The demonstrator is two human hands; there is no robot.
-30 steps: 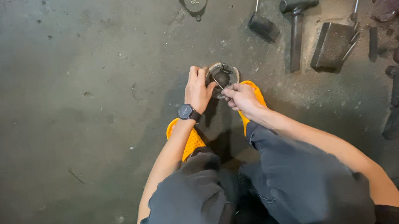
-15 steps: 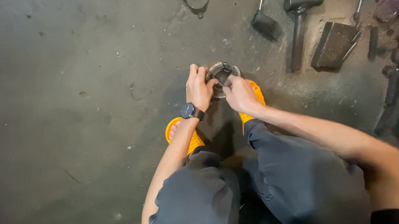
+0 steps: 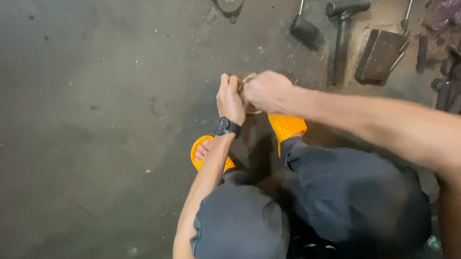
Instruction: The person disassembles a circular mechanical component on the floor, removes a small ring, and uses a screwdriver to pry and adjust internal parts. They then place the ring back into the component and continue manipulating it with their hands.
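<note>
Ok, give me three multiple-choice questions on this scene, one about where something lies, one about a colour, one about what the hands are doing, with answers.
1. Where does the hammer lie?
A. on the floor beyond the hands
B. across the knees
C. under the left foot

2. What colour are the sandals?
A. blue
B. orange
C. white

3. What are the left hand and right hand doing?
A. resting on the knees
B. one holds the hammer
C. both closed on a small round metal part

Answers:
1. A, it lies on the concrete among other tools.
2. B, both sandals show bright orange.
3. C, the part shows between the two hands.
</note>
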